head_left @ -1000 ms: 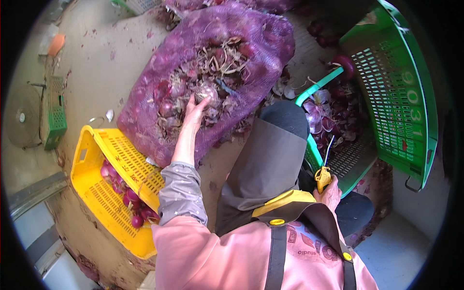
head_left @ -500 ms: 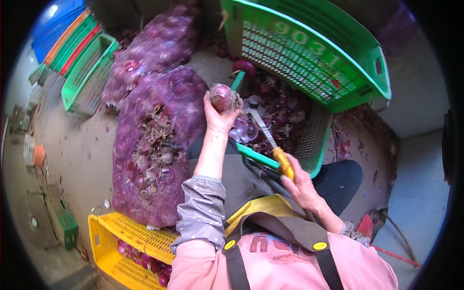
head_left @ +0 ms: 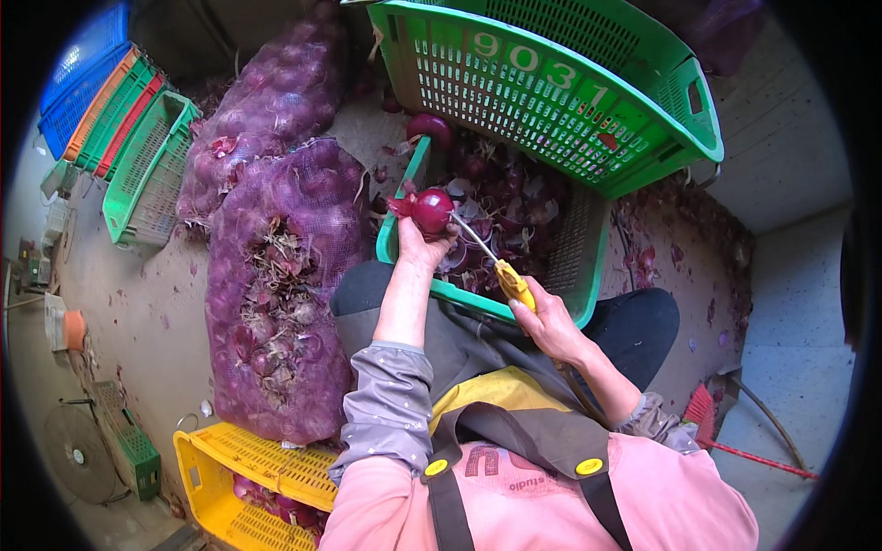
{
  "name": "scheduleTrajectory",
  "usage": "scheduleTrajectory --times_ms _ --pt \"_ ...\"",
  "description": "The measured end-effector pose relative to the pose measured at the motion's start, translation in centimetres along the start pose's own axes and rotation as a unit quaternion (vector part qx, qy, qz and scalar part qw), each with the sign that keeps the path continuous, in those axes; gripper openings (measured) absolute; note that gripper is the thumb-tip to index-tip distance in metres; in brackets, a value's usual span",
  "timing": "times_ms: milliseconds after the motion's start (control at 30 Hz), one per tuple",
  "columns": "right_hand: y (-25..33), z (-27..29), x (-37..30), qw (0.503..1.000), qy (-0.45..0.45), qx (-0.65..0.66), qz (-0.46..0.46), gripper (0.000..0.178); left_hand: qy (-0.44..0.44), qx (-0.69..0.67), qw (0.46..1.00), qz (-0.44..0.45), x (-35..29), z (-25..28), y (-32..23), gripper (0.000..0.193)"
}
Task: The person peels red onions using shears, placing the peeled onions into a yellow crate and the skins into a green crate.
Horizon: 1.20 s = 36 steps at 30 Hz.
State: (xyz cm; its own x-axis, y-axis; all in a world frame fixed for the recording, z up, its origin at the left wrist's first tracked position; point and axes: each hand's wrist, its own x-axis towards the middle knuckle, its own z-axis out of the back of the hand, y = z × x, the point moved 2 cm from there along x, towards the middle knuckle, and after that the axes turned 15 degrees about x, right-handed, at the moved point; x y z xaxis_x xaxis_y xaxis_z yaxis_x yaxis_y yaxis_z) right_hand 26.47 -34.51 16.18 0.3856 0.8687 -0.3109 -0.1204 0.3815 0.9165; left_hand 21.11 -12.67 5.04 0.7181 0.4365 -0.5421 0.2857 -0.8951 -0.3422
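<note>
A red onion (head_left: pixel 433 211), glossy and purple with its dry skin partly peeled off, rests in the closed fingers of my left hand (head_left: pixel 419 248). Some loose skin hangs from its left side. My right hand (head_left: pixel 553 331) grips the yellow handle of a knife (head_left: pixel 513 283), whose narrow blade points up and left. The blade's tip meets the onion's right side. Beneath both hands sits a green crate (head_left: pixel 595 266) of onion skins and scraps, and a whole red onion (head_left: pixel 429 131) lies by its far left corner.
An opened mesh sack of onions (head_left: pixel 308 404) lies to the left, with another sack (head_left: pixel 271 101) behind. A large green crate (head_left: pixel 542 101) stands beyond. The yellow crate (head_left: pixel 216 491) at lower left holds onions. Stacked crates (head_left: pixel 152 184) stand far left; a red broom (head_left: pixel 703 413) is at right.
The onion in my left hand was dull and dry-skinned; now its shiny purple surface shows. The knife has moved left, its tip now at the onion. The view has shifted slightly.
</note>
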Motion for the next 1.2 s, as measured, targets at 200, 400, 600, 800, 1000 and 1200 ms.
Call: scheduleTrajectory --times_ms 200,400,600,800,1000,1200 --pt "-0.8 -0.9 0.8 1.000 -0.006 0.022 0.001 0.033 0.020 -0.036 0.999 0.019 0.4 0.5 -0.1 0.045" --pt "-0.2 -0.9 -0.1 0.998 0.023 0.042 -0.031 0.030 0.031 -0.036 0.999 0.016 0.5 0.0 -0.5 0.049" --pt "-0.3 -0.6 1.1 1.000 0.002 0.004 -0.002 0.030 -0.006 -0.030 0.999 0.023 -0.2 -0.5 -0.3 0.047" --pt "-2.1 -1.2 0.2 0.999 0.023 0.028 -0.018 0.032 0.028 -0.027 0.999 0.005 0.7 -0.1 -0.3 0.049" --pt "0.8 -0.3 0.4 1.000 -0.011 0.000 0.022 0.035 0.051 -0.068 0.996 0.004 1.1 0.6 -0.8 0.052" --pt "-0.8 -1.3 1.4 1.000 -0.011 -0.008 0.025 0.035 -0.008 -0.027 1.000 -0.001 0.3 -0.1 -0.4 0.051"
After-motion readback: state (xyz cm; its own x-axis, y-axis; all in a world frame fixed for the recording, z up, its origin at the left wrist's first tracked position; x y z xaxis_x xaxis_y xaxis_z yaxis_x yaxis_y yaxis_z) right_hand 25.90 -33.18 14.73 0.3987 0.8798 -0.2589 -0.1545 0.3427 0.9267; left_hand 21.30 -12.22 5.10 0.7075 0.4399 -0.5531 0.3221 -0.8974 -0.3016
